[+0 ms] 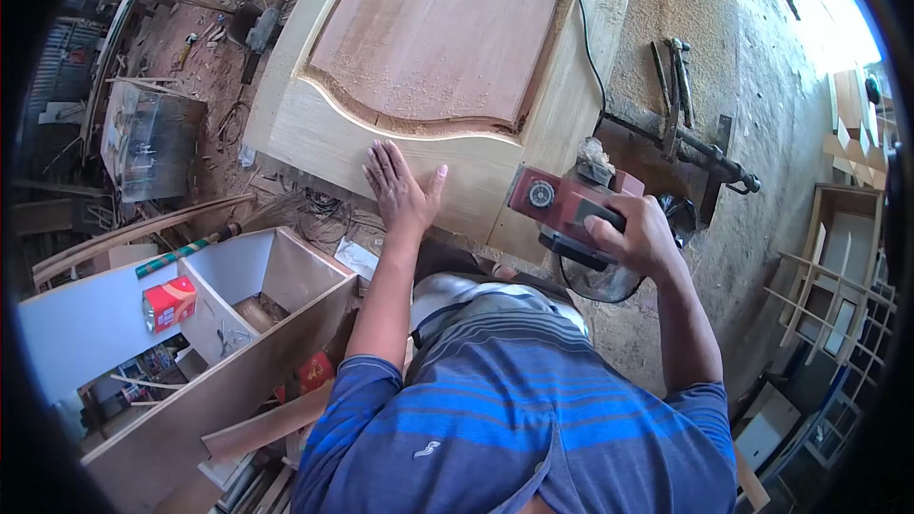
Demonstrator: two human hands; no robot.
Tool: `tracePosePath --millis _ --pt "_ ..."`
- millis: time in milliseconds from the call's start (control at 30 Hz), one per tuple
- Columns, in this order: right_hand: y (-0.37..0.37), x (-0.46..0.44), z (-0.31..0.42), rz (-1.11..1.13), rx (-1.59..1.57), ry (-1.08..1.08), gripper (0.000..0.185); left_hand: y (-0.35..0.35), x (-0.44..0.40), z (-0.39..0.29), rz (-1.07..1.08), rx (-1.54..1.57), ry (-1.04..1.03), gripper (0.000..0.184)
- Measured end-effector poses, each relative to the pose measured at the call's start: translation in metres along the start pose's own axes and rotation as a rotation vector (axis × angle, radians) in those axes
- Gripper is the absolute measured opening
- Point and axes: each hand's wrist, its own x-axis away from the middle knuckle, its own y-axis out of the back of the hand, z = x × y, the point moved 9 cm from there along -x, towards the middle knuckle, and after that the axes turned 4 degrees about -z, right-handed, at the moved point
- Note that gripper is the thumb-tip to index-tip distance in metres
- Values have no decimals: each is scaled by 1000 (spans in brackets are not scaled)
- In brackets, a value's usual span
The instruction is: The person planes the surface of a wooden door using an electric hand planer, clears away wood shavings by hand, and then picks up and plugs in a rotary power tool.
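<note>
A pale wooden door panel with a reddish raised centre lies in front of me, sprinkled with shavings. On its near rail my left hand rests flat, fingers apart, holding nothing. My right hand is wrapped round the handle of a red electric planer. The planer is at the panel's near right corner, its front end over the wood. Its underside is hidden, so contact cannot be made out. A dark cable runs across the panel's right side.
Right of the panel, a shavings-covered bench bears hand tools, with a metal clamp at its near edge. At left are a wooden cabinet with a red tin and scrap wood. Wooden frames stand far right.
</note>
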Motion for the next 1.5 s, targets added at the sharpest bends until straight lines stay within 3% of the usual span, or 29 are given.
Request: tracePosePath --millis 333,800,1233,1333,1500 --pt "-14 -56 10 8 29 120 48 6 -14 18 -34 14 46 122" --pt "-89 -119 105 223 100 157 43 30 -72 153 -61 6 67 114" --pt "-176 -160 224 131 41 74 40 63 -102 266 -120 283 75 97" --pt "-194 -173 255 -7 -10 146 41 77 -105 282 -164 306 53 95" --pt "-226 -201 293 -23 32 84 51 99 -107 302 -220 380 34 92"
